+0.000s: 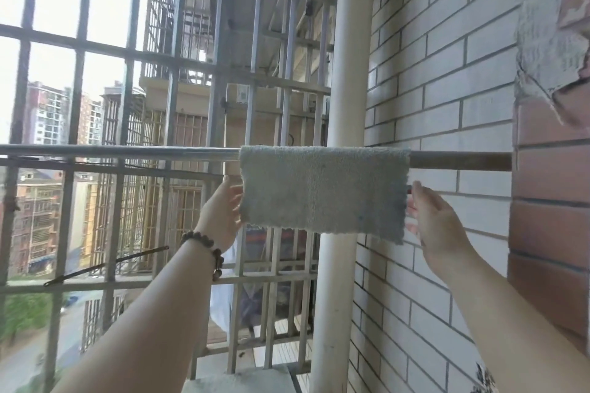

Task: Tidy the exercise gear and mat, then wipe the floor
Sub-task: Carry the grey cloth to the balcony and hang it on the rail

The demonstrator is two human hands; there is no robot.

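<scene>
A small gray-blue cloth (322,190) hangs over a long metal rod (121,150) that runs across the balcony from side to side. The cloth is folded over the rod, so its front flap hangs down flat. It looks fuzzy and soft, like a towel, and its edges are a bit rough. The bottom edge slants, and the corner at 5 o'clock hangs lowest. It is mostly one color, with a few tiny dark specks.

The left hand (222,215) is at 9 o'clock from the cloth, right at its left edge. The fingers reach behind the edge, so I cannot tell if the grip is pinching the cloth or only touching it. A brown bead bracelet (209,254) sits on that wrist.

The right hand (439,223) is at 3 o'clock from the cloth, just beside its right edge. Its fingers are spread and loose, with the grip released, and the fingertips sit close to the edge of the cloth.

Behind the cloth a thick pale pipe (346,80) stands straight up. At 3 o'clock from the pipe is a wall of white bricks (447,80), and red bricks (552,201) show at the far right. Gray metal window bars (79,51) fill the left side. Tall buildings (48,115) and green trees (22,313) show far off through the bars.
</scene>
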